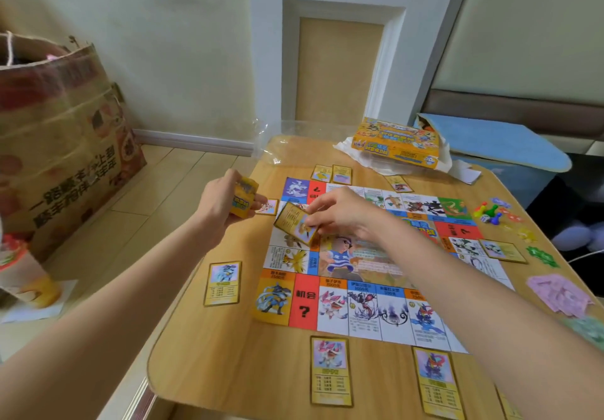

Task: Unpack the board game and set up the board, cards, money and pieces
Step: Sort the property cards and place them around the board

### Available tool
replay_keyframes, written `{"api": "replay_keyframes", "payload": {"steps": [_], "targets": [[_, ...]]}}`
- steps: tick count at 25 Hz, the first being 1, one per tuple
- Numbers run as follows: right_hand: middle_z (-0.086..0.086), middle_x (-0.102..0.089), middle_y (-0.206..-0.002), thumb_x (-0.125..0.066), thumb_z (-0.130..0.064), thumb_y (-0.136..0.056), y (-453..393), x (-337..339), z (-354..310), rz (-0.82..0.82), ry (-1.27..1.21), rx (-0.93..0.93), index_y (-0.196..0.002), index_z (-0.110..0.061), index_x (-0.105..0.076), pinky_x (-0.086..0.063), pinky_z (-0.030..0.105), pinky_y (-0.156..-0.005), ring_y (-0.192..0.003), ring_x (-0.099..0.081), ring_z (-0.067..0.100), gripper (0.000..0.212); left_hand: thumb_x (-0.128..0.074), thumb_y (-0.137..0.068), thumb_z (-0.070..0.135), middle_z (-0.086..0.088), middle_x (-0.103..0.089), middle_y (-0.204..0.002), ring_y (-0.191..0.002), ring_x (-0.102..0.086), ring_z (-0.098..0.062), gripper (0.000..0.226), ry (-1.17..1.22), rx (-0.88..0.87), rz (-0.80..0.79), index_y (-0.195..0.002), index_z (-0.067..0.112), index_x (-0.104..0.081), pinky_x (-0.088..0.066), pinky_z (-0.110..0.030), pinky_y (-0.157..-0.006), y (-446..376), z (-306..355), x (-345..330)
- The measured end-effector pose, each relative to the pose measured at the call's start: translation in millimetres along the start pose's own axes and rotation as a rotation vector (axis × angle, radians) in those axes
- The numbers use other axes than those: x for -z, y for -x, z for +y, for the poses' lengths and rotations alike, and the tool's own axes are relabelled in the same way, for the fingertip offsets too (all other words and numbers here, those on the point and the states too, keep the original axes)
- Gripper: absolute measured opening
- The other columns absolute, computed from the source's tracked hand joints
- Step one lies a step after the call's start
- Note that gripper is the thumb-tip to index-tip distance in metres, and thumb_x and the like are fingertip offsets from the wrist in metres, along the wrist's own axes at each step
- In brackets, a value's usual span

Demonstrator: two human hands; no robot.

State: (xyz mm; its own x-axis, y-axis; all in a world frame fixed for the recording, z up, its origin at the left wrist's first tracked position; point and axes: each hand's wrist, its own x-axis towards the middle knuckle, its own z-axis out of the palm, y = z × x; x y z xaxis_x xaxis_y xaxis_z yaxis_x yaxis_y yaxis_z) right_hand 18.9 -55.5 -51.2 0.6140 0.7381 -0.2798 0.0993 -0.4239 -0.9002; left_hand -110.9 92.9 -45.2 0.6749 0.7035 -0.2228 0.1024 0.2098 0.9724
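Cards step: my left hand (pixel 225 202) grips the deck (pixel 244 199), my right hand (pixel 336 212) pinches one card (pixel 295 225); next I lay it at the table's (pixel 228 354) left edge.

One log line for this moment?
left hand: holds card deck | right hand: pinches card over board

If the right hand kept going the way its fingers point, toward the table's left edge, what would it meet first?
Probably the small card lying just off the board, then the left hand holding the deck; depth is uncertain.
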Motion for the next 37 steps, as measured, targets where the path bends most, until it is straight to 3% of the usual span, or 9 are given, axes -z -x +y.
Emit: {"api": "replay_keyframes", "payload": {"steps": [5, 10, 16, 19, 21, 25, 30, 34, 37], "targets": [[0.001, -0.060, -0.072, -0.073, 0.000, -0.076, -12, -34, -8, 0.057, 0.331, 0.089, -0.090, -0.007, -0.067, -0.053, 0.030, -0.074, -0.071, -0.061, 0.018, 0.016, -0.035, -0.094, 0.024, -0.012, -0.070, -0.064, -0.045, -0.062, -0.013, 0.031, -0.164, 0.071, 0.031, -0.095, 0.000, -0.056, -0.049, -0.017, -0.042, 14, -10, 27], [-0.002, -0.059, -0.076, -0.071, -0.004, -0.079, -18, -72, -21, 0.005, 0.509, 0.199, -0.095, -0.008, -0.068, -0.045, 0.019, -0.055, -0.068, -0.056, 0.010, 0.017, -0.032, -0.096, 0.029, -0.015, -0.069, -0.067, -0.045, -0.061, -0.016, 0.039, -0.160, 0.082, 0.049, -0.093, -0.001, -0.057, -0.049, -0.018, -0.043, 21, -17, 46], [0.003, -0.045, -0.101, -0.064, 0.000, -0.082, -27, -94, -19, 0.150, 0.673, 0.212, -0.091, -0.010, -0.067, -0.039, 0.027, -0.074, -0.094, -0.049, 0.018, 0.014, -0.023, -0.099, 0.045, -0.015, -0.066, -0.060, -0.047, -0.061, -0.020, 0.054, 0.041, 0.086, -0.125, -0.092, 0.003, -0.055, -0.049, -0.020, -0.046, 27, -23, 44], [0.006, -0.058, -0.094, -0.059, -0.011, -0.089, -16, -82, -25, 0.158, 0.364, 0.241, -0.097, -0.005, -0.067, -0.041, 0.019, -0.063, -0.078, -0.052, 0.013, 0.013, -0.022, -0.098, 0.050, -0.015, -0.065, -0.060, -0.047, -0.059, -0.020, 0.056, 0.094, 0.089, -0.185, -0.094, 0.004, -0.054, -0.048, -0.021, -0.048, 25, -28, 43], [0.004, -0.061, -0.085, -0.057, -0.024, -0.092, -5, -70, -32, 0.013, 0.099, 0.235, -0.101, -0.003, -0.065, -0.042, 0.015, -0.054, -0.067, -0.053, 0.011, 0.025, -0.025, -0.098, 0.048, -0.014, -0.065, -0.063, -0.048, -0.058, -0.018, 0.052, -0.027, 0.080, -0.193, -0.091, 0.007, -0.057, -0.047, -0.023, -0.050, 22, -29, 38], [0.005, -0.063, -0.083, -0.065, -0.018, -0.086, 7, -62, -32, -0.104, -0.117, 0.214, -0.092, -0.004, -0.062, -0.054, 0.019, -0.071, -0.073, -0.063, 0.013, 0.015, -0.045, -0.097, 0.024, -0.011, -0.059, -0.081, -0.055, -0.056, -0.012, 0.020, -0.130, 0.034, -0.325, -0.098, 0.008, -0.058, -0.045, -0.022, -0.052, 20, -25, 29], [0.006, -0.062, -0.084, -0.062, 0.011, -0.080, 11, -54, -23, 0.017, -0.209, 0.234, -0.088, -0.010, -0.061, -0.053, 0.016, -0.067, -0.075, -0.061, 0.013, 0.023, -0.045, -0.094, 0.003, -0.011, -0.064, -0.099, -0.087, -0.061, -0.019, 0.022, -0.069, -0.044, -0.401, -0.103, 0.012, -0.063, -0.052, -0.028, -0.077, 23, -18, 32], [0.008, -0.066, -0.082, -0.059, 0.010, -0.084, 15, -38, -21, 0.043, -0.363, 0.195, -0.092, -0.012, -0.060, -0.055, 0.027, -0.075, -0.074, -0.064, 0.016, 0.023, -0.046, -0.093, -0.001, -0.004, -0.071, -0.092, -0.081, -0.067, -0.010, 0.027, -0.021, -0.017, -0.408, -0.102, 0.014, -0.066, -0.056, -0.018, -0.070, 28, -12, 36], [0.007, -0.065, -0.080, -0.062, 0.005, -0.083, 17, -35, -21, 0.055, -0.268, 0.203, -0.091, -0.012, -0.063, -0.054, 0.031, -0.078, -0.073, -0.063, 0.016, 0.019, -0.047, -0.093, 0.000, -0.003, -0.069, -0.086, -0.076, -0.064, -0.010, 0.025, -0.353, -0.081, -0.284, -0.092, 0.016, -0.066, -0.052, -0.019, -0.067, 31, -13, 34]]}}
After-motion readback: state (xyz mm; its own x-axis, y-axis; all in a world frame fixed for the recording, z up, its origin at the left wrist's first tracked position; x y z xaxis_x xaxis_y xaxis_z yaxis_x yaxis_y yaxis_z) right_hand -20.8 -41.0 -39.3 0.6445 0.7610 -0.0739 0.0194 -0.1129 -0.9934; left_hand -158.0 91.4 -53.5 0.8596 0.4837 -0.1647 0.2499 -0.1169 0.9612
